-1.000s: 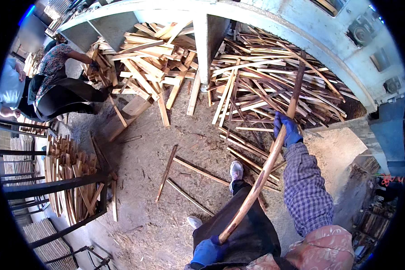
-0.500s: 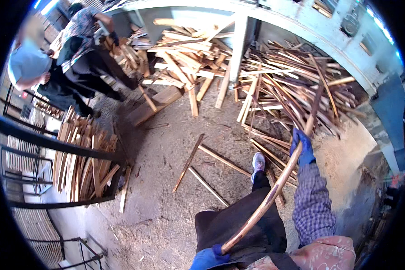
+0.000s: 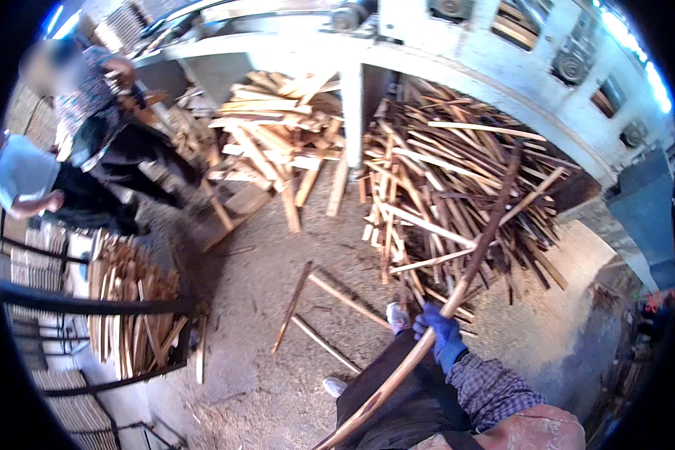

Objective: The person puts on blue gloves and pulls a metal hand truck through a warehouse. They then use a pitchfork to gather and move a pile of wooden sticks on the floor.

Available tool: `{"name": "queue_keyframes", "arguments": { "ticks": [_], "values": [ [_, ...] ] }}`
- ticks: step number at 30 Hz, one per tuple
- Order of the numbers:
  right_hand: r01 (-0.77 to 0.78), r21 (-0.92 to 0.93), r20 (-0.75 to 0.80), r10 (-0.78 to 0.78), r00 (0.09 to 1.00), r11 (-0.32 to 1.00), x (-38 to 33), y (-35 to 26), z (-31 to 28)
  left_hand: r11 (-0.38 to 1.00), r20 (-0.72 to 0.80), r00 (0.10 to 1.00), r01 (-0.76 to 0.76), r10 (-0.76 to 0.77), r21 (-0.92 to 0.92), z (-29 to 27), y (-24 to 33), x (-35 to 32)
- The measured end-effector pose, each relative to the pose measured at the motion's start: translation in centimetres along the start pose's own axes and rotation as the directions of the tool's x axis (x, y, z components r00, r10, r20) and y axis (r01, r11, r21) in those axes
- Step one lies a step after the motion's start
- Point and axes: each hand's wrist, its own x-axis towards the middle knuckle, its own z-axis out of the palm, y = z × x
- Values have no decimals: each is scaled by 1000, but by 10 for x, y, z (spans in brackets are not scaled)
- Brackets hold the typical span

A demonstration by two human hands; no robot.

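Observation:
My right hand [image 3: 442, 337], in a blue glove, is closed around a long wooden strip [image 3: 394, 381] with dark bark along part of it. The strip slants from the lower edge, across the front of my dark apron, up to its dark far end over the right-hand pile of wood strips [image 3: 435, 169]. My left hand is out of the picture, and the strip's near end is cut off by the lower edge. Several loose sticks [image 3: 325, 343] lie on the floor left of my feet.
A second pile of paler wood pieces [image 3: 266, 139] lies left of a white post [image 3: 352, 112], under a pale machine [image 3: 495, 67]. Two people [image 3: 101, 112] stand at the upper left. A black metal rack [image 3: 90, 304] holds upright wood strips at left. Sawdust [image 3: 532, 292] heaps at right.
My right hand and the strip have come nearer and to the left in the picture. My left hand has dropped out of view at the lower edge. The whole view has shifted.

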Motion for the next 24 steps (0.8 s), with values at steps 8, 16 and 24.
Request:
{"name": "queue_keyframes", "arguments": {
  "ticks": [8, 16, 24],
  "values": [
    [56, 201, 12, -59, 998, 978, 61, -90, -19, 996, -24, 999, 26, -24, 89, 48, -55, 12],
    [268, 229, 136, -303, 943, 936, 61, -54, -33, 962, 104, 990, -67, 97, -265, 25, -84, -3],
    [-190, 137, 384, 124, 915, 972, -143, 130, 18, 963, 99, 991, 110, -88, -245, 60, -194, 9]
  ]
}}
